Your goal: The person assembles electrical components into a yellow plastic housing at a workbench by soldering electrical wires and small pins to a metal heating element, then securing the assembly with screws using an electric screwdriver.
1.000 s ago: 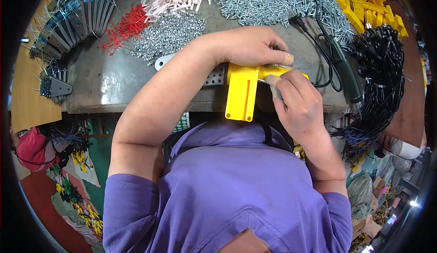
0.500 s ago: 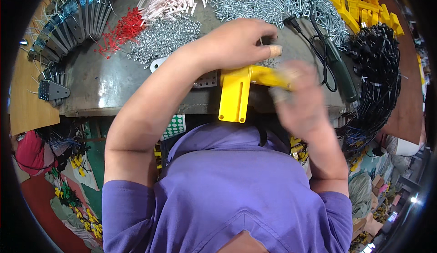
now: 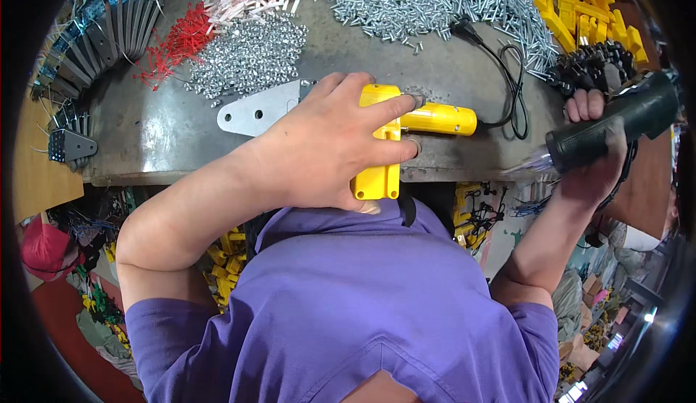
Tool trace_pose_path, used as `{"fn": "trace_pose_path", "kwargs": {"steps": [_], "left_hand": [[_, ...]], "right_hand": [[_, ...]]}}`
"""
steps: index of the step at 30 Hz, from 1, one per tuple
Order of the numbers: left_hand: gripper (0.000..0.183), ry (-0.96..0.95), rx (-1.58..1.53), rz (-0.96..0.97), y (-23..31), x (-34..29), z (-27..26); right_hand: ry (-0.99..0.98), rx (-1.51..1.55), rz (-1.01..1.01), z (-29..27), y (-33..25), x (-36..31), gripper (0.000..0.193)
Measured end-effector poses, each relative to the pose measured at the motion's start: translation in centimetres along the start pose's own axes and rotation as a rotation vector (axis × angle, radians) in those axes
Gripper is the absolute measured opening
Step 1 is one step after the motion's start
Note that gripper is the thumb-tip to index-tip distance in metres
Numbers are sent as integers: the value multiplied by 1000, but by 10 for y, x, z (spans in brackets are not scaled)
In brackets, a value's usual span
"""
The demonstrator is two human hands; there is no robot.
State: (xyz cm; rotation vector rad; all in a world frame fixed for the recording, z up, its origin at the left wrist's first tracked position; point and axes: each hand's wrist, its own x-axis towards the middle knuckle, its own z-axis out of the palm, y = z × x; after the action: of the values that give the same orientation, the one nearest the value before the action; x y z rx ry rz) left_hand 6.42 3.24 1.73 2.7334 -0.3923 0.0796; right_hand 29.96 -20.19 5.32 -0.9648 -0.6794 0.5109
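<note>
The yellow plastic housing (image 3: pixel 377 178) is in the middle of the frame, at the near edge of the counter (image 3: pixel 159 146). It lies under the fingers of the left hand (image 3: pixel 330 138), which are spread and curved around it; its round handle comes out to their right. A grey metal plate (image 3: pixel 243 113) shows left of this hand. At the right, the right hand (image 3: pixel 589 184) is closed around a dark green power tool (image 3: pixel 616 124), well apart from the housing.

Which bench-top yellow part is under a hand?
The yellow part with the cylindrical end, under the left hand; the heaped yellow parts at far right have no hand on them.
</note>
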Motion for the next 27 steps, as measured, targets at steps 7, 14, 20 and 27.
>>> {"fn": "trace_pose_path", "kwargs": {"steps": [7, 14, 20, 27], "left_hand": [[57, 17, 31, -49, 2, 2, 3], [51, 60, -37, -42, 1, 5, 4], [49, 117, -43, -63, 3, 5, 10], [46, 104, -62, -64, 6, 3, 8]], "right_hand": [[-288, 2, -192, 51, 28, 11, 36], [-315, -225, -237, 75, 42, 9, 36], [-388, -95, -279, 74, 52, 17, 35], [-491, -203, -154, 69, 29, 24, 38]]}}
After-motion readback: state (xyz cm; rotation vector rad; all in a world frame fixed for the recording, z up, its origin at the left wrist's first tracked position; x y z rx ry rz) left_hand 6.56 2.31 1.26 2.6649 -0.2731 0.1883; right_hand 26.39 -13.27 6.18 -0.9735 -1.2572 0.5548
